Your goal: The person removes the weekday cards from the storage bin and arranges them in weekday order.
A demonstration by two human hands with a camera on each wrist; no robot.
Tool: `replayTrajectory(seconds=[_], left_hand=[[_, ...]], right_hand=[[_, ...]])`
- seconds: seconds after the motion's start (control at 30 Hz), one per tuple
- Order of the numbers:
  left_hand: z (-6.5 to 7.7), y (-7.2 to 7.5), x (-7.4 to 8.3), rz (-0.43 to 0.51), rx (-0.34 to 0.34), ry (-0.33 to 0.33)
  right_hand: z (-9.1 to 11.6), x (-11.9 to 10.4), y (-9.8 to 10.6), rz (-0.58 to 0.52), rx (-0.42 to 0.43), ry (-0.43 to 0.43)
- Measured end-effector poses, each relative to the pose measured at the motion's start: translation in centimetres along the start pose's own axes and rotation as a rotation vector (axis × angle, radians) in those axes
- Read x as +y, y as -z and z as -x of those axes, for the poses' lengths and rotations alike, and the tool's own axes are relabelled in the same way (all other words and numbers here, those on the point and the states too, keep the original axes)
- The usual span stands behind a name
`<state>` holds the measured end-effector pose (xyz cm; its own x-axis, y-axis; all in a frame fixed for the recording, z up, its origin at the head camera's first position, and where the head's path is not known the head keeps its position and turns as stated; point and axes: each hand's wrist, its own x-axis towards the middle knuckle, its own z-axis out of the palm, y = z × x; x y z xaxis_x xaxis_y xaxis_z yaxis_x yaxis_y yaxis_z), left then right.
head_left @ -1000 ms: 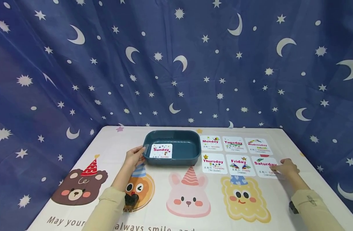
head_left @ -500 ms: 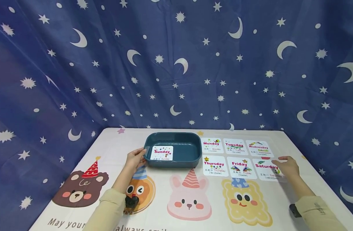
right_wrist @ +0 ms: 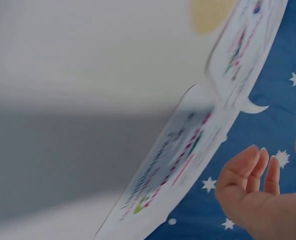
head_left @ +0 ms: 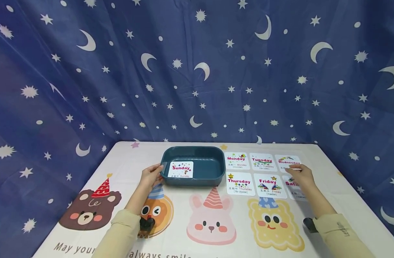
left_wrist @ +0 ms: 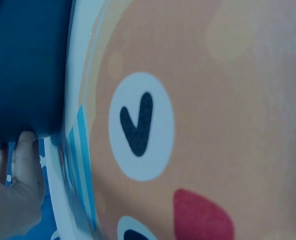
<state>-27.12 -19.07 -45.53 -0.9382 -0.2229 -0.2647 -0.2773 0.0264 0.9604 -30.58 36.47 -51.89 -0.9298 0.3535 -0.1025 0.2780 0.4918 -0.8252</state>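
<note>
A dark teal tray stands near the table's back, and my left hand grips its left end. In the left wrist view, those fingers meet the tray's end wall. A white Sunday card lies inside, at the tray's left. To the right are two rows of weekday cards: the Monday, Tuesday and Wednesday cards behind, the Thursday, Friday and Saturday cards in front. My right hand hovers over the Wednesday and Saturday cards, fingers loosely bent, partly hiding both.
The white tablecloth carries printed cartoon faces and lettering. Behind the table hangs a dark blue curtain with stars and moons. A small black device shows at the left wrist, another black device at the right.
My right hand has moved left and slightly back, from the Saturday card's right edge to over the Wednesday and Saturday cards. My left hand stays on the tray.
</note>
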Motion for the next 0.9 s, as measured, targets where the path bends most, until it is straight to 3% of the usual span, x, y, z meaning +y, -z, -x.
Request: replayTrajectory(seconds=[0.1,0.27,0.33,0.9], left_hand=[[0.0,0.0,0.2,-0.001,-0.001,-0.002],[0.0,-0.1,0.4,-0.004,-0.005,-0.001],[0.0,-0.1,0.4,-0.004,-0.009,-0.004],[0.0,0.1,0.1,0.001,-0.008,-0.003]], right_hand=[[1.3,-2.2,-0.1,-0.049,-0.073,-0.012],[6.9,-8.3,0.7,-0.158,-0.256,0.027],[8.3,-9.7,0.5,-0.193,-0.305,0.051],[10.5,-15.6,-4.7,-0.34,-0.426,0.06]])
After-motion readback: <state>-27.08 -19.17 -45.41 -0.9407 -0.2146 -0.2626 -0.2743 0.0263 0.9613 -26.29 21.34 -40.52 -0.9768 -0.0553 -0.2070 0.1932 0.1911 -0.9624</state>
